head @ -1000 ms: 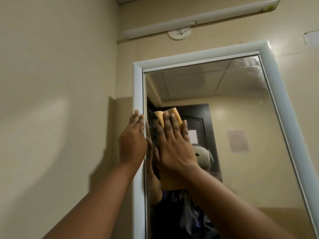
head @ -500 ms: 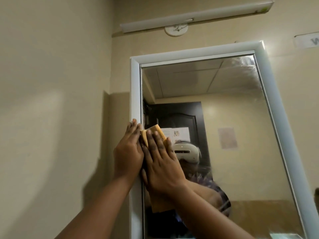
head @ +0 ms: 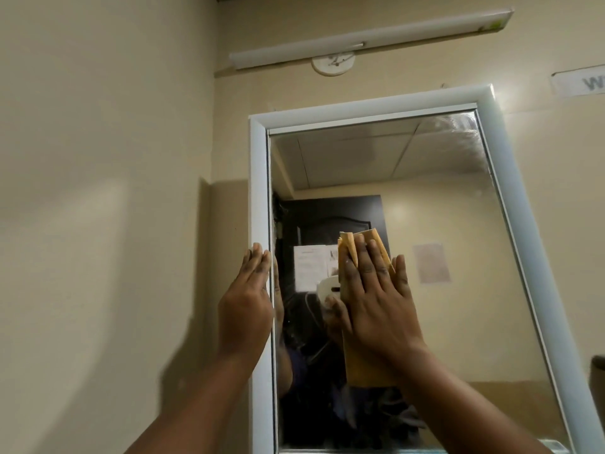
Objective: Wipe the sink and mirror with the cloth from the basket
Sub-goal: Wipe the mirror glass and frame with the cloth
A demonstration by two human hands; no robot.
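A tall mirror (head: 442,224) in a white frame (head: 258,191) hangs on the beige wall. My right hand (head: 376,303) lies flat on the glass and presses an orange-yellow cloth (head: 363,365) against it; the cloth sticks out above my fingertips and hangs below my wrist. My left hand (head: 247,299) rests flat on the frame's left side, fingers together, holding nothing. The sink and the basket are out of view.
A long white light fitting (head: 370,37) and a round white wall fitting (head: 333,64) sit above the mirror. A paper sign (head: 579,83) is on the wall at the upper right. A beige side wall (head: 98,224) stands close on the left. The mirror's upper right corner looks smeared.
My right hand has slid the cloth to the right across the glass, away from the left frame edge. My left hand has stayed on the frame.
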